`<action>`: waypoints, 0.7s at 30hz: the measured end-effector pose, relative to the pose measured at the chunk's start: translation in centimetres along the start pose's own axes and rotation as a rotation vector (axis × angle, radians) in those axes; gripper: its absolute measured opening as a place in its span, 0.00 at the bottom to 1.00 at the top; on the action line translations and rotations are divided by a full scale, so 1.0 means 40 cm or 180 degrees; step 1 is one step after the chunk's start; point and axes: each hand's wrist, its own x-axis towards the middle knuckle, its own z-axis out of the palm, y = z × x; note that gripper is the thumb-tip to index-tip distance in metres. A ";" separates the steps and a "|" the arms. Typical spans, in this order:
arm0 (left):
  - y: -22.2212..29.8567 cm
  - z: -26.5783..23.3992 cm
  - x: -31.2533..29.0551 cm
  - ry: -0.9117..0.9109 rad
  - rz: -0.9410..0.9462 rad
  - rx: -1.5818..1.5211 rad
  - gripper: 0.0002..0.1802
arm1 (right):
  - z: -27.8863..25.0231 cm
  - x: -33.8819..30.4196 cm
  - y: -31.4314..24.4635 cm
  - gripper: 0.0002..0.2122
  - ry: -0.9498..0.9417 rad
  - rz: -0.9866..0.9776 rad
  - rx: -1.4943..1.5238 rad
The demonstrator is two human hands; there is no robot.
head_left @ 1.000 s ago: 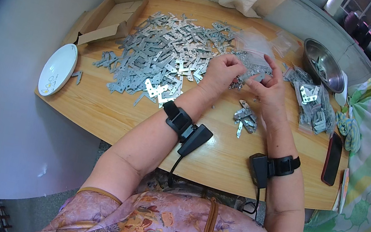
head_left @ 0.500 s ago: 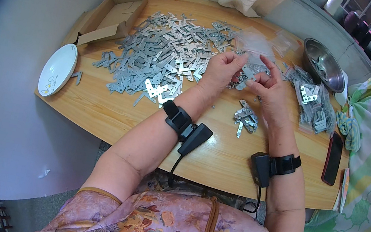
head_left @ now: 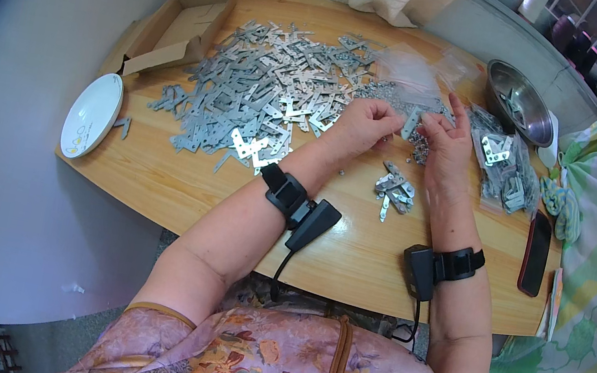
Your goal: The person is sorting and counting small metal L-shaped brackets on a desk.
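Observation:
My right hand (head_left: pixel 446 147) pinches a small grey metal bracket (head_left: pixel 410 123) between thumb and fingertips, with one finger raised away. Close against the bracket's left side is my left hand (head_left: pixel 364 124), its thumb and fingers pressed together. What those left fingertips hold, if anything, is too small to make out. Under and behind the hands lie many small metal screws (head_left: pixel 420 151). A small heap of brackets (head_left: pixel 395 188) rests on the table nearer to me. The large spread of loose flat brackets (head_left: pixel 251 94) covers the table to the left.
An open cardboard box (head_left: pixel 183 26) and a tilted white plate (head_left: pixel 93 115) are at the left. On the right are a steel bowl (head_left: pixel 504 72), plastic bags of brackets (head_left: pixel 513 180) and a dark phone (head_left: pixel 536 254). Clear plastic bags (head_left: pixel 407 70) lie at the back.
Both hands have shifted: the left has come down nearer to me, the right slightly right and up. The bracket has turned more edge-on and sits between the fingertips.

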 end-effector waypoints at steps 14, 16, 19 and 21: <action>0.004 0.007 0.007 0.0438 0.0460 -0.0203 0.08 | 0.027 -0.021 -0.013 0.31 -0.0358 -0.0074 -0.0654; 0.000 0.000 0.006 0.0201 0.0262 0.0129 0.07 | 0.025 -0.017 -0.010 0.31 -0.0196 -0.0091 -0.0587; -0.012 0.001 0.006 -0.0068 0.0349 0.0431 0.07 | 0.022 -0.012 -0.009 0.31 -0.0120 -0.0062 -0.0191; -0.006 0.004 -0.001 -0.0074 0.0192 0.0336 0.08 | 0.018 -0.011 -0.010 0.31 -0.0126 -0.0027 -0.0174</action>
